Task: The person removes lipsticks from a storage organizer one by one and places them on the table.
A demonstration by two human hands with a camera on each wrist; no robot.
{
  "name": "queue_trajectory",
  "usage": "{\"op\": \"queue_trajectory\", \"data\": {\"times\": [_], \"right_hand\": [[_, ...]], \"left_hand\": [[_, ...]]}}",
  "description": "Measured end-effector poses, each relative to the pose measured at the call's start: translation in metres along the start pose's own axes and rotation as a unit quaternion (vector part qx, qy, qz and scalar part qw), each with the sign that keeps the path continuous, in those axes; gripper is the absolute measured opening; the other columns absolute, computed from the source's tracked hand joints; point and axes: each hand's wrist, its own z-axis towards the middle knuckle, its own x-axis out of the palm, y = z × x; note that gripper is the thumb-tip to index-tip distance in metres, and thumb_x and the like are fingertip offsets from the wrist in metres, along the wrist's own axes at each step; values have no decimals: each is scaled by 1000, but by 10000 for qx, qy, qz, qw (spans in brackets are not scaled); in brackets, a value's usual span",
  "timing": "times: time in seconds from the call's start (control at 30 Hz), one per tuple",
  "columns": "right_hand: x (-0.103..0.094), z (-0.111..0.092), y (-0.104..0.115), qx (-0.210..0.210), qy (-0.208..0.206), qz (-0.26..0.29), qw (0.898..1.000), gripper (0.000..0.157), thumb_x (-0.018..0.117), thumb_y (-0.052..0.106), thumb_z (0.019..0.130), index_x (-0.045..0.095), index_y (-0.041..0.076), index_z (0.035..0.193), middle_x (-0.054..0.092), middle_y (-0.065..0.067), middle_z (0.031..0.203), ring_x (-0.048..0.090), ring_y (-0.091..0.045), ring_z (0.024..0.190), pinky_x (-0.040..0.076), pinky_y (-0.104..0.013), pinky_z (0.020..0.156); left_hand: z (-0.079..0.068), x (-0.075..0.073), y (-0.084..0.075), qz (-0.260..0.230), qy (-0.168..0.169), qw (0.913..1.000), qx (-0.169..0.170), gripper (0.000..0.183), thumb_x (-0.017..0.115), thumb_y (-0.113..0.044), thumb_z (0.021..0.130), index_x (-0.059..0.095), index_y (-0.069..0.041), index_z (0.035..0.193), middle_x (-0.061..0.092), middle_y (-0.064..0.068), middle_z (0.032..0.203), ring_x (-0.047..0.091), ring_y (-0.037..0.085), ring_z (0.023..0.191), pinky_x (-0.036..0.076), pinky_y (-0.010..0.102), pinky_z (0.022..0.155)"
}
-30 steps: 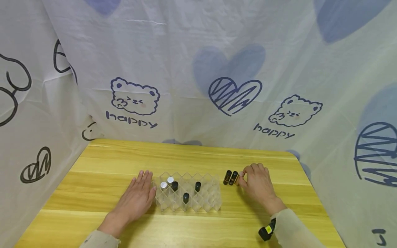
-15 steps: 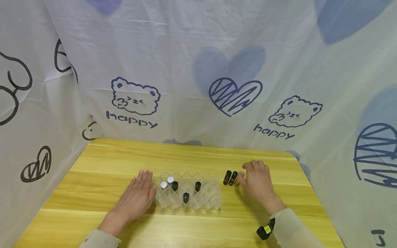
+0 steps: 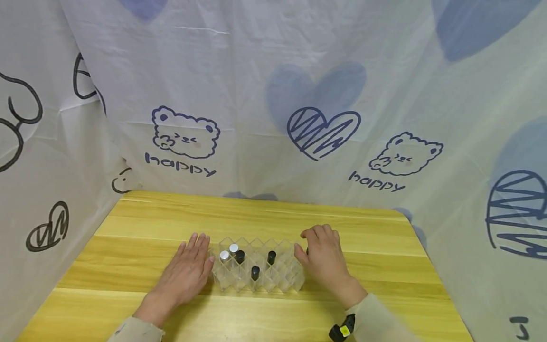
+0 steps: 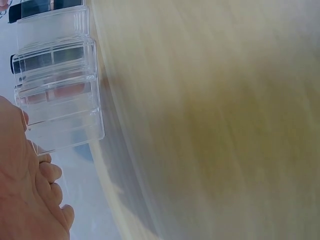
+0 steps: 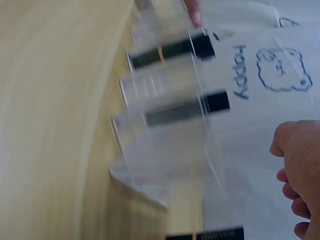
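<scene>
A clear lipstick organizer with diamond-shaped cells stands mid-table. In it are three black lipsticks and two tubes with silver tops. My left hand lies flat at its left end, fingers straight and together, thumb at the wall. Hovering by the organizer's right end, my right hand has thumb and fingers apart. No object shows between them in the right wrist view. Another black lipstick with an orange-gold band and small lettering shows at that view's bottom edge. In the head view my right hand mostly hides that spot.
The wooden table meets a hanging white cloth with printed hearts and bears at its back and sides. A black strap with a yellow-marked device sits on my right wrist.
My right hand has let go of the rightmost tube of the group beside the organizer, lifted slightly, then moved left over that group to the organizer's end. My left hand has stayed put.
</scene>
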Motion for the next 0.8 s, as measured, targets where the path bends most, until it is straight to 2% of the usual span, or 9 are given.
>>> {"op": "queue_trajectory", "data": {"times": [0.13,0.23,0.33,0.47,0.8], "right_hand": [[9,-1,14,-305,-119,14,9995,23,83,24,87,71,8,97,66,-6,92,56,-28,85,41,-37,69],[14,-1,22,-399,-66,70,9992,23,84,25,86,71,8,97,67,-7,92,58,-29,86,46,-39,70],[17,-2,30,-413,121,97,9990,23,82,26,88,71,10,99,67,-6,94,59,-28,87,47,-40,72],[20,-3,38,-418,306,93,9986,23,82,27,89,71,11,101,67,-4,95,58,-26,89,43,-37,72],[28,-4,45,-370,383,139,9985,26,83,31,90,72,11,102,68,-3,97,58,-25,91,48,-39,76]], "left_hand": [[0,0,-1,41,-49,10000,-21,63,33,-36,116,28,6,163,28,25,170,22,43,160,18,61,131],[1,0,-2,33,-82,10000,-32,63,34,-36,115,28,6,162,29,25,170,23,43,160,19,61,131],[1,1,-3,7,-86,10000,-48,63,34,-35,115,29,7,162,29,25,169,23,44,160,19,61,131],[1,1,-3,-51,-73,9999,-74,64,34,-35,115,28,7,162,29,26,169,22,44,160,18,61,131],[1,2,-3,-37,-49,9999,-95,64,33,-36,115,28,7,163,29,26,169,23,44,160,19,61,131]]}}
